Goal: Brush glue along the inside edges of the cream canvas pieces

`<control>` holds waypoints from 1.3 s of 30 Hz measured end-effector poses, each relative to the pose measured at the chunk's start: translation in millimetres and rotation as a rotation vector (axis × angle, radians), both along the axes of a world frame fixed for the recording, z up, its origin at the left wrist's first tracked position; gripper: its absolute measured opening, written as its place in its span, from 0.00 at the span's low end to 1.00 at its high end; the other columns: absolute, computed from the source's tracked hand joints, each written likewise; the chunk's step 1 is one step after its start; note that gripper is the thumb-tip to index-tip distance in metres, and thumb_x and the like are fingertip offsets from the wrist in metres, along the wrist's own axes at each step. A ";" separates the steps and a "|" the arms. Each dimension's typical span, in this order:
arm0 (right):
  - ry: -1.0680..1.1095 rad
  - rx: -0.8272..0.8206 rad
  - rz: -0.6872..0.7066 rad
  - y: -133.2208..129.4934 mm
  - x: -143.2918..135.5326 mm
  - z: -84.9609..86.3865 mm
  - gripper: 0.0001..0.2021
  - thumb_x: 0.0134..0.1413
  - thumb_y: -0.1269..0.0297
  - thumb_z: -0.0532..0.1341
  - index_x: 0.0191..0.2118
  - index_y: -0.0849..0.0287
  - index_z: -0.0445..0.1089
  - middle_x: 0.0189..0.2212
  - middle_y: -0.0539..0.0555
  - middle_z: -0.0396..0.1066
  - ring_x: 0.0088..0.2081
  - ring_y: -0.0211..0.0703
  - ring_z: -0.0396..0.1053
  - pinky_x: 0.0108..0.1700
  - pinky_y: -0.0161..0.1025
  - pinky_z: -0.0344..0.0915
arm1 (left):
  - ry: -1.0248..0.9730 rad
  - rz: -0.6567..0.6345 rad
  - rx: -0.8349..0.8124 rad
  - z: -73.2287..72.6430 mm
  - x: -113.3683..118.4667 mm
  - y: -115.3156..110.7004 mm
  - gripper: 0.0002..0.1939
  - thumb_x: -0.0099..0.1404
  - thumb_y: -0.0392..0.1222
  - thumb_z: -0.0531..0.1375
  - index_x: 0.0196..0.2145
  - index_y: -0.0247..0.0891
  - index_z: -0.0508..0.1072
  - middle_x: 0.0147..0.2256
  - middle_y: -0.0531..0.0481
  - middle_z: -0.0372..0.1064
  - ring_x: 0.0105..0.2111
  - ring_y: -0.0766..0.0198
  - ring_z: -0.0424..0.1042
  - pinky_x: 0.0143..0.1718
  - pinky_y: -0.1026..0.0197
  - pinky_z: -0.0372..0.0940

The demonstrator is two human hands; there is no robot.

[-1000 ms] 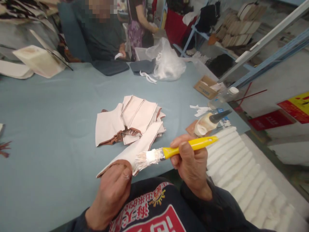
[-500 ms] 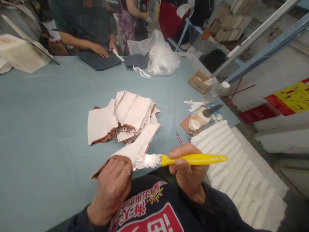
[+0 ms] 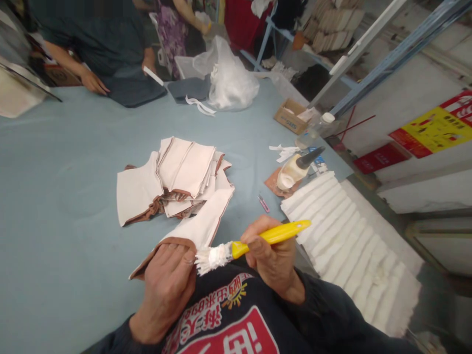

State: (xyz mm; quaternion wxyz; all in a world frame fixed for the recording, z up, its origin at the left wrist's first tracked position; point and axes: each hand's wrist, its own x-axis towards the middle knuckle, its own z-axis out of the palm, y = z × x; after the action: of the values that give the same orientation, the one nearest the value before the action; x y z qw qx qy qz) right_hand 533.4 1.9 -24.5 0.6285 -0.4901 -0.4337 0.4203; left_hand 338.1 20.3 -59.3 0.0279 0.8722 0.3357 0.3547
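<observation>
My right hand (image 3: 275, 263) grips a yellow-handled brush (image 3: 282, 232), its bristles clotted with a white paste. The bristle tips are beside the fingertips of my left hand (image 3: 165, 280), at the edge of a pale, brown-rimmed fabric piece (image 3: 202, 219). My left fingers are curled over the brown rim of that piece, and their tips are partly hidden. Just beyond lies a pile of similar sewn pale pieces (image 3: 186, 162) with brown undersides.
White padded strips (image 3: 342, 241) cover the right edge. Around them are thread snips (image 3: 263, 204), a dark-nozzled bottle (image 3: 293, 172) on a brown scrap, a cardboard box (image 3: 289, 118) and a clear bottle (image 3: 315, 130). Across the table (image 3: 84, 147), a co-worker handles dark fabric (image 3: 134, 88) beside a plastic bag (image 3: 236, 81).
The brush has tilted, handle end up and bristles down toward me. The whole view has shifted, so things appear further left. A co-worker's hand has slid to the left on the dark fabric.
</observation>
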 end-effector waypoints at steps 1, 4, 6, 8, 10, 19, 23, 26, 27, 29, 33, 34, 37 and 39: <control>-0.029 -0.005 -0.027 1.8 3.2 -1.7 0.18 0.58 0.48 0.67 0.27 0.56 0.72 0.11 0.43 0.64 0.10 0.31 0.56 0.13 0.29 0.55 | 0.003 0.005 0.001 -0.7 1.4 -1.1 0.12 0.64 0.21 0.54 0.34 0.37 0.68 0.26 0.45 0.71 0.29 0.57 0.68 0.31 0.57 0.62; -0.165 -0.023 -0.107 7.9 15.9 -5.0 0.17 0.57 0.50 0.69 0.26 0.56 0.72 0.11 0.43 0.64 0.11 0.31 0.58 0.15 0.29 0.56 | -0.001 0.021 -0.010 -2.1 6.2 -4.3 0.12 0.63 0.20 0.56 0.34 0.36 0.69 0.27 0.44 0.73 0.29 0.57 0.69 0.32 0.57 0.63; -0.243 -0.032 -0.156 9.5 22.8 -2.5 0.16 0.56 0.52 0.70 0.25 0.56 0.71 0.11 0.43 0.64 0.12 0.32 0.59 0.15 0.30 0.56 | -0.009 0.018 -0.013 -2.1 8.9 -5.6 0.12 0.64 0.20 0.56 0.35 0.35 0.70 0.29 0.42 0.74 0.30 0.57 0.71 0.34 0.56 0.65; -0.278 -0.023 -0.187 7.7 24.9 3.6 0.16 0.56 0.52 0.70 0.25 0.56 0.71 0.11 0.43 0.64 0.12 0.32 0.59 0.15 0.30 0.57 | -0.023 0.018 -0.003 -1.8 10.7 -6.3 0.12 0.64 0.20 0.55 0.36 0.34 0.71 0.30 0.42 0.75 0.31 0.57 0.72 0.35 0.56 0.65; -0.269 0.001 -0.176 4.0 21.7 10.2 0.17 0.57 0.51 0.70 0.25 0.56 0.71 0.11 0.43 0.64 0.12 0.32 0.59 0.15 0.31 0.57 | -0.032 0.022 0.000 -2.2 11.7 -6.7 0.12 0.64 0.21 0.55 0.36 0.35 0.71 0.29 0.43 0.75 0.30 0.57 0.73 0.35 0.56 0.66; -0.391 -0.055 -0.182 10.2 22.0 2.5 0.19 0.56 0.47 0.69 0.24 0.56 0.71 0.10 0.43 0.63 0.12 0.33 0.59 0.14 0.31 0.56 | -0.034 0.028 -0.007 -11.3 10.1 -12.4 0.11 0.65 0.21 0.56 0.37 0.34 0.71 0.30 0.42 0.76 0.33 0.56 0.73 0.36 0.56 0.67; -0.347 0.006 -0.134 4.4 18.4 12.7 0.18 0.57 0.48 0.69 0.26 0.55 0.72 0.12 0.43 0.64 0.13 0.32 0.59 0.16 0.31 0.57 | -0.040 0.012 -0.015 -11.1 10.4 -15.0 0.11 0.65 0.20 0.56 0.38 0.33 0.71 0.31 0.41 0.75 0.33 0.55 0.73 0.36 0.55 0.67; -0.374 0.011 -0.070 3.2 14.8 13.2 0.18 0.57 0.47 0.69 0.26 0.55 0.73 0.13 0.43 0.65 0.14 0.32 0.59 0.16 0.32 0.57 | -0.039 0.009 -0.017 -9.8 10.2 -15.9 0.11 0.65 0.21 0.56 0.38 0.33 0.71 0.30 0.41 0.75 0.33 0.55 0.73 0.36 0.55 0.67; -0.405 -0.003 -0.080 5.0 15.8 10.5 0.18 0.57 0.47 0.68 0.25 0.55 0.72 0.13 0.43 0.65 0.14 0.32 0.59 0.16 0.32 0.56 | -0.036 0.013 -0.015 -9.5 10.0 -16.4 0.11 0.65 0.21 0.55 0.38 0.34 0.71 0.31 0.41 0.75 0.33 0.55 0.73 0.36 0.55 0.67; -0.459 -0.040 -0.125 10.9 21.0 4.3 0.20 0.57 0.46 0.68 0.24 0.56 0.72 0.12 0.43 0.64 0.14 0.32 0.60 0.16 0.32 0.56 | -0.031 0.025 -0.009 -9.9 9.2 -18.0 0.11 0.65 0.21 0.55 0.38 0.34 0.71 0.31 0.41 0.76 0.33 0.56 0.73 0.36 0.55 0.67; -0.392 -0.032 -0.187 18.6 29.4 5.9 0.20 0.56 0.46 0.69 0.25 0.57 0.71 0.11 0.43 0.64 0.13 0.32 0.60 0.15 0.31 0.56 | -0.084 0.037 -0.060 -15.7 7.3 -22.9 0.11 0.66 0.22 0.55 0.37 0.33 0.73 0.32 0.40 0.77 0.35 0.55 0.76 0.40 0.55 0.70; -0.346 0.002 -0.199 18.4 29.0 9.8 0.20 0.56 0.46 0.69 0.25 0.57 0.71 0.11 0.43 0.64 0.12 0.32 0.60 0.15 0.30 0.57 | -0.133 0.051 -0.106 -17.5 6.7 -23.6 0.10 0.66 0.23 0.55 0.37 0.33 0.74 0.34 0.40 0.78 0.36 0.55 0.77 0.41 0.55 0.70; -0.228 0.128 -0.233 15.3 23.7 22.5 0.20 0.58 0.45 0.68 0.26 0.56 0.70 0.11 0.42 0.63 0.12 0.31 0.58 0.15 0.30 0.58 | -0.348 0.191 -0.408 -18.9 3.9 -21.9 0.08 0.69 0.33 0.58 0.39 0.34 0.78 0.40 0.41 0.81 0.39 0.56 0.79 0.42 0.58 0.72; -0.190 0.195 -0.238 13.3 19.6 27.2 0.20 0.59 0.46 0.67 0.27 0.56 0.70 0.11 0.41 0.62 0.12 0.30 0.58 0.15 0.29 0.58 | -0.506 0.290 -0.748 -14.1 1.2 -17.1 0.11 0.69 0.42 0.60 0.42 0.35 0.79 0.39 0.45 0.81 0.37 0.57 0.78 0.39 0.60 0.72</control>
State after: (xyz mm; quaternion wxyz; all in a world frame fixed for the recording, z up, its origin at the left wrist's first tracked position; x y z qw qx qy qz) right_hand 553.0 15.2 2.7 0.6746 -0.5121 -0.4688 0.2506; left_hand 339.3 3.1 -73.4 0.3711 0.6326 0.5416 0.4109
